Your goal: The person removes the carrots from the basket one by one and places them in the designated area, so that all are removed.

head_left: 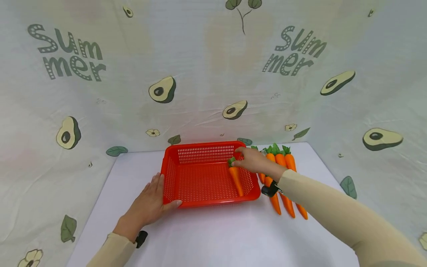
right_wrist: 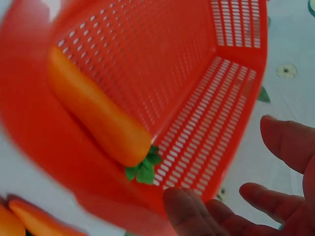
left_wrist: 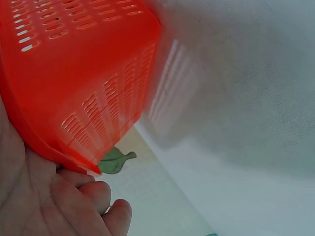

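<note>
A red plastic basket [head_left: 203,203] with slotted walls sits on the white table. My left hand [head_left: 151,198] rests against its front left corner, fingers laid along the left side and thumb touching the front rim. One orange carrot [head_left: 236,181] with green leaves lies inside, along the basket's right wall. Above its leafy end is my right hand [head_left: 255,160], near the back right corner. The right wrist view shows that hand's fingers [right_wrist: 187,214] spread, apart from the carrot [right_wrist: 101,113], with nothing between them.
Several more carrots [head_left: 289,205] lie in a bunch on the table, right of the basket and partly under the right forearm. A printed cloth [head_left: 200,126] with avocados and lettering rises behind the table [head_left: 213,237] and at both sides.
</note>
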The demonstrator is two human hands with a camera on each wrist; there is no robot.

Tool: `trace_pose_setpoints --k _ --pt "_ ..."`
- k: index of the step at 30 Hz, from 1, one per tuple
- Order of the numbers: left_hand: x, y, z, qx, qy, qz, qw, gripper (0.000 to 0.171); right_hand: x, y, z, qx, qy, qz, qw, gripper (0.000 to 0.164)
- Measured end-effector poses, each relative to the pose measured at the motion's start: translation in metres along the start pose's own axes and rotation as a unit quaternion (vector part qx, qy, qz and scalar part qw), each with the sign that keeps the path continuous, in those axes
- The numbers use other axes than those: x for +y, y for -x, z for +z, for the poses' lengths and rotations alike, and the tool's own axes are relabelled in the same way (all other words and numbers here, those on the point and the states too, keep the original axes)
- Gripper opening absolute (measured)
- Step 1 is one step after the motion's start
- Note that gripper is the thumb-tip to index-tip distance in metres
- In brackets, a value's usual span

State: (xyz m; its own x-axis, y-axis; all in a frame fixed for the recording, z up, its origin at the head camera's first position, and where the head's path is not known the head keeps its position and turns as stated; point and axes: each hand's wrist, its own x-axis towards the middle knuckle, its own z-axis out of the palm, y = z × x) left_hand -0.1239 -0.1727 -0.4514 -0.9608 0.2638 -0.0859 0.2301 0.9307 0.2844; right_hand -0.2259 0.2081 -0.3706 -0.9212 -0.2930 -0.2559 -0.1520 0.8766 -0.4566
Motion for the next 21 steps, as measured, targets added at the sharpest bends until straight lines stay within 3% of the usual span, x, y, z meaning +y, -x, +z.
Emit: trace_pose_setpoints --k 6,21 --pt "0.0 0.003 -0.004 0.005 0.007 0.006 1.0 0.125 -0.015 -0.02 0.014 -0.055 0.002 -0.004 0.998 0.081" --pt "0.001 0.003 -0.005 -0.005 0.0 0.0 1.0 0.127 -0.006 -0.04 0.036 -0.122 0.043 -0.017 0.992 0.078"
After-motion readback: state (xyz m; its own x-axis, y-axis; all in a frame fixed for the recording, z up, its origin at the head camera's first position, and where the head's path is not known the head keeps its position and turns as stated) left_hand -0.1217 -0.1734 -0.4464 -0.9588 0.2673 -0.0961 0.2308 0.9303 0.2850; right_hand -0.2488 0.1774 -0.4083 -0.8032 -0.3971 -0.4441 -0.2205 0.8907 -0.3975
